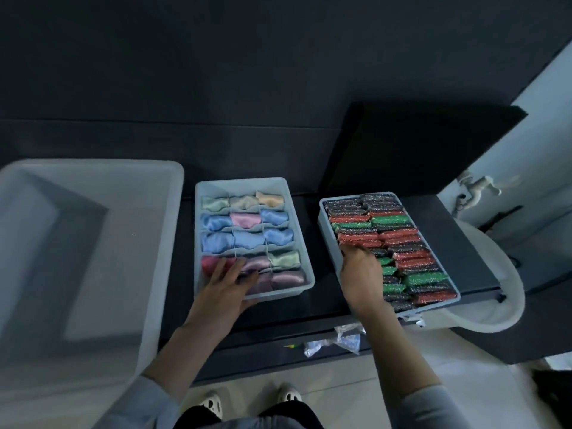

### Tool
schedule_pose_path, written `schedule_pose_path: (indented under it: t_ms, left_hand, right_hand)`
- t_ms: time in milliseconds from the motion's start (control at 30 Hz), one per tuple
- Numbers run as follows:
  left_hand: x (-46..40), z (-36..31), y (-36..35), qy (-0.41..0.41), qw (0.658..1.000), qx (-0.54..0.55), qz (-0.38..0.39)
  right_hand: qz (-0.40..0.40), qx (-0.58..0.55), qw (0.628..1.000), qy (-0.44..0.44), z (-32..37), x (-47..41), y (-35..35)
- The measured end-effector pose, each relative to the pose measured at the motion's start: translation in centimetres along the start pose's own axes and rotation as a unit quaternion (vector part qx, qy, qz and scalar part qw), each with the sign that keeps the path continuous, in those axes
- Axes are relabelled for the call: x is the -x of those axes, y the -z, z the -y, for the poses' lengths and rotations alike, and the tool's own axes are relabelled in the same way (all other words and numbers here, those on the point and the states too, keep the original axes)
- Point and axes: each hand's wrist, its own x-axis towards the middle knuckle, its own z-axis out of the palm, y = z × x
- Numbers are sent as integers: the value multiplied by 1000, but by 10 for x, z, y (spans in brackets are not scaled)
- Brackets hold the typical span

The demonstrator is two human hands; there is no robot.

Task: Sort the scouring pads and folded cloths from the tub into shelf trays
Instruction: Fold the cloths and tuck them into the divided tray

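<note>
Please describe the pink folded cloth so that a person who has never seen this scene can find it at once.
Find the divided tray of folded cloths, between the big tub and the tray of scouring pads. Go to its second row from the far end. The pink cloth lies in the middle compartment, with a blue cloth on each side, the only pink one in that row.

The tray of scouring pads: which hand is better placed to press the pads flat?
The right hand. It already rests on the scouring pads in their tray, while the left hand lies on the cloth tray.
</note>
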Motion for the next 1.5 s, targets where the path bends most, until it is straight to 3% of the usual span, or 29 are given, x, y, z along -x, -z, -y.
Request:
schedule_pose_path:
  t_ms: [333,533,600,633,667,767,833,900,1000,1100,1167,1267,1333,1500]
  left_hand:
    - [39,27,1,9,999,30,-10]
    - [58,44,19,30,995,36,86]
    - [57,36,37,33,994,30,98]
    - [53,25,47,19,998,31,54]
    - [46,9,55,6,999,35,6]
    - [5,-48,65,-26,998,50,-21]
    - [-34,-83,56,-25,999,29,1]
    - [-65,-104,41,0,1000,15,24]
    - [-86,-109,15,60,997,-7,50]
    - [-87,-108,10,66,995,-18,70]
    - [-89,-110,12,69,996,2,61]
    - [-95,-113,10,77,996,25,-45]
    - [-102,-110,10,84,993,24,-79]
    - [-117,-100,5,112,994,7,-17]
  right_hand:
    - [100,-94,987,90,58,5,-12]
    - [158,-185,964,110,81,12,-15]
    - [145,-223,957,119,76,13,-10]
    - [106,-232,959,125,70,13,-7]
    - [47,-223,965,130,60,10,-6]
    - [-113,-122,977,130,17,-8,-12]
    - [-85,-68,989,96,-7,-24,-18]
    - [9,-16,998,67,-20,-34,-25]
    - [65,50,989,122,-27,-37,-33]
    - [67,55,984,154,-32,-43,-33]
    - [20,32,989,143,-30,-54,-29]
    - [-49,1,991,127,-11,-79,-26]
    - [5,1,991,131,0,-94,-31]
    - [39,20,982,185,-8,-91,-41]
